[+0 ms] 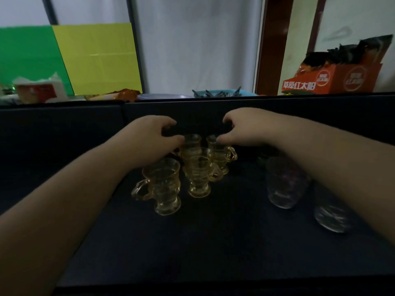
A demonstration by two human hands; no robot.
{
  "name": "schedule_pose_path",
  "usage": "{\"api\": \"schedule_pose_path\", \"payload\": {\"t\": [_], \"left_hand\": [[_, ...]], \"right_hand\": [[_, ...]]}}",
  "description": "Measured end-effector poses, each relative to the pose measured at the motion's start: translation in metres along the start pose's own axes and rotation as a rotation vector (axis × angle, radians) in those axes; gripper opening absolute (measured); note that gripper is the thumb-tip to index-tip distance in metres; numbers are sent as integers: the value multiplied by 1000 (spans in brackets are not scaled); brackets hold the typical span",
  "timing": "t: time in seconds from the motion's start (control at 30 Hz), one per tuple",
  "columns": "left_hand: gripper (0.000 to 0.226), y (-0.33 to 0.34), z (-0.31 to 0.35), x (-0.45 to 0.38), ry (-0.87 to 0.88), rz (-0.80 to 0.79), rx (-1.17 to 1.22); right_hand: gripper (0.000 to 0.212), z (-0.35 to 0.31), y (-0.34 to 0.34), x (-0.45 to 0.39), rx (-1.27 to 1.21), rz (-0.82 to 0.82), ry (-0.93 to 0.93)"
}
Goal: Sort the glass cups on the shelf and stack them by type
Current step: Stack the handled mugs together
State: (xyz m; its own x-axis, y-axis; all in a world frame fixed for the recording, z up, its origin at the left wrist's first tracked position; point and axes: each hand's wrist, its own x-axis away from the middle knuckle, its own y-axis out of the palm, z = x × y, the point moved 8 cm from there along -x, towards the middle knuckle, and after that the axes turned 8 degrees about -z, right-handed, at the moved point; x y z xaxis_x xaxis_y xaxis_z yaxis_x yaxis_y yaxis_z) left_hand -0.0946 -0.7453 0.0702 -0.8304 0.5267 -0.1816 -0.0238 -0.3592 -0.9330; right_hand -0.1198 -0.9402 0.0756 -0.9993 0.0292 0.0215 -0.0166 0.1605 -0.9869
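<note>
Several amber glass cups with handles and feet stand clustered on the dark shelf [192, 242]. The nearest amber cup [163, 186] has its handle to the left; a stack of amber cups [198, 174] stands beside it. My left hand [149, 139] curls over the back left amber cup [192, 141], thumb touching its rim. My right hand [245, 129] reaches the rim of the back right amber cup [220, 154] with its fingertips. Two clear tumblers [284, 184] [331, 212] stand under my right forearm. Whether either hand grips a cup is unclear.
A dark back wall [64, 129] rises behind the cups. Beyond it lie green and yellow boards [85, 60], a red carton [333, 80], a blue basket [218, 94] and a food packet [38, 88].
</note>
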Motion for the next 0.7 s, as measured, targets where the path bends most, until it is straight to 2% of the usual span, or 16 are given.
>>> {"api": "schedule_pose_path", "payload": {"t": [0.17,0.27,0.33,0.47,0.7], "left_hand": [[63,21,-30,-72,-74,-215,46],[73,40,-37,-92,-65,-345,37],[67,49,-41,-96,-36,-384,46],[43,56,-52,-98,-9,-344,108],[50,56,-69,-96,-34,-236,189]], "right_hand": [[54,3,27,-50,105,-186,85],[49,6,31,-61,94,-188,114],[51,3,31,-68,85,-166,107],[68,-2,34,-73,50,-169,107],[66,-8,36,-78,-13,-109,122]]}}
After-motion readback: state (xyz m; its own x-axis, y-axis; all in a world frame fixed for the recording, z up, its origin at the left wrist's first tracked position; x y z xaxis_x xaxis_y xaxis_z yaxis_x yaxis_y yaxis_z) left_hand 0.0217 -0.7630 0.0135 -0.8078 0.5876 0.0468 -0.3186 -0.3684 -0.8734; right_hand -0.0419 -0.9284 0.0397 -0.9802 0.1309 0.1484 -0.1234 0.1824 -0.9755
